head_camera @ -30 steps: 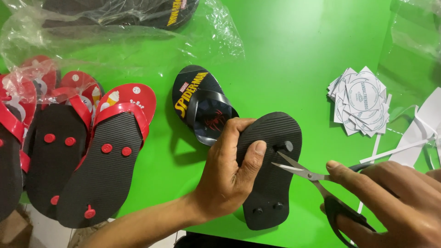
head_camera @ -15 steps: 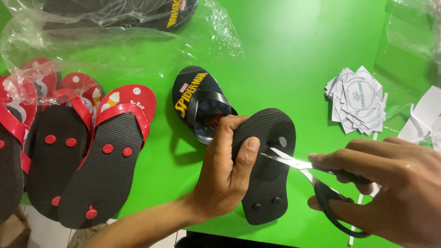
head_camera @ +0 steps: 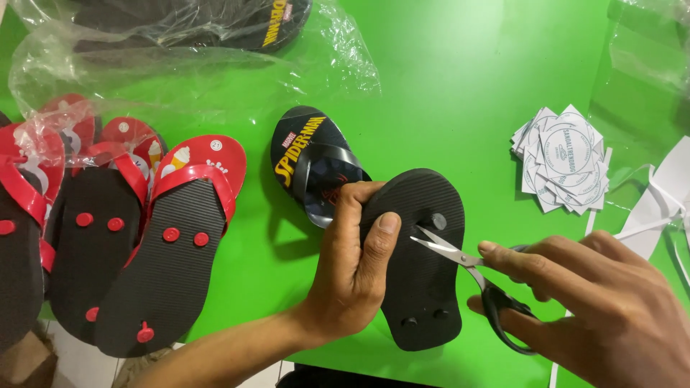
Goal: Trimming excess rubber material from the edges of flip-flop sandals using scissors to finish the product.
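My left hand (head_camera: 352,269) grips a small black flip-flop (head_camera: 420,287) turned sole up, thumb pressed on the sole. Its partner (head_camera: 309,162), black with yellow lettering, lies strap up just behind it on the green table (head_camera: 460,86). My right hand (head_camera: 604,316) holds a pair of scissors (head_camera: 467,269) with black handles. The blades are open, and their tips sit over the sole near the round toe plug (head_camera: 438,221).
Several red-strapped flip-flops (head_camera: 169,244), some sole up, lie stacked at the left. Clear plastic bags (head_camera: 180,57) with another black sandal sit at the back. A pile of round-printed paper tags (head_camera: 564,158) lies at the right, with white strips (head_camera: 665,201) beside it.
The scissors have moved up along the sole toward the toe plug. The blades have opened wider. My left hand keeps its hold on the flip-flop.
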